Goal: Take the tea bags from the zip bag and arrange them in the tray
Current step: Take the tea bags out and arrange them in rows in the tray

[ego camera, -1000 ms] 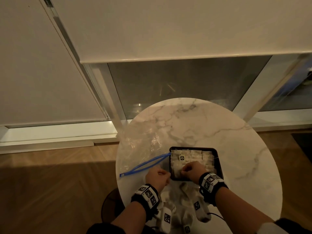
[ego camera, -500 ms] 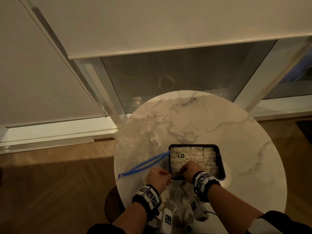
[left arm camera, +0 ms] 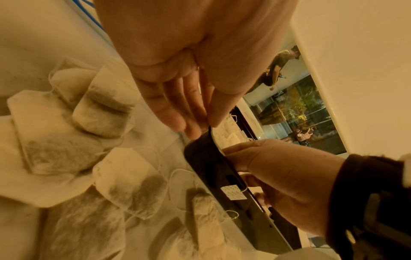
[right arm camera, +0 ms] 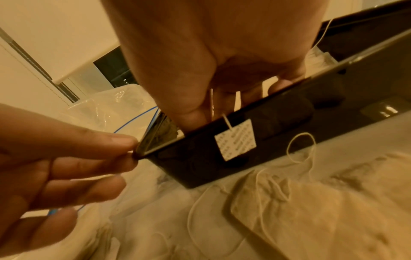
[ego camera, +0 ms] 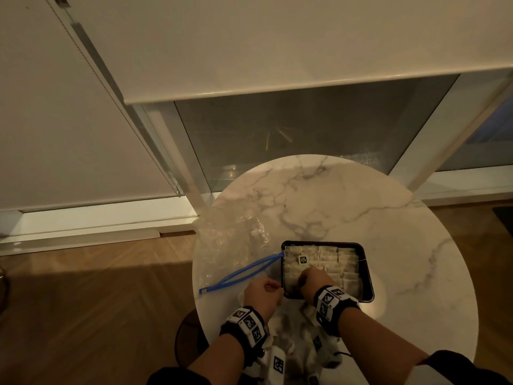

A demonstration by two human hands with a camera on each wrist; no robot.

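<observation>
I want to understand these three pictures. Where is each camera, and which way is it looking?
Head: worn on the head, looking down at the marble table, black tray, zip bag; both forearms show.
Left wrist: looks along the left hand toward the tray corner and loose tea bags; the right hand shows too.
Right wrist: looks along the right hand into the tray; left fingers pinch its corner.
Shared: both wrist views show the white paper tag hanging over the tray wall.

Marble table (ego camera: 347, 207) carries tray (ego camera: 367, 273), zip bag (ego camera: 236, 245), loose tea bags (ego camera: 291, 348).

Round marble table (ego camera: 347, 207), wood floor (ego camera: 97, 301), dim window (ego camera: 291, 129).
</observation>
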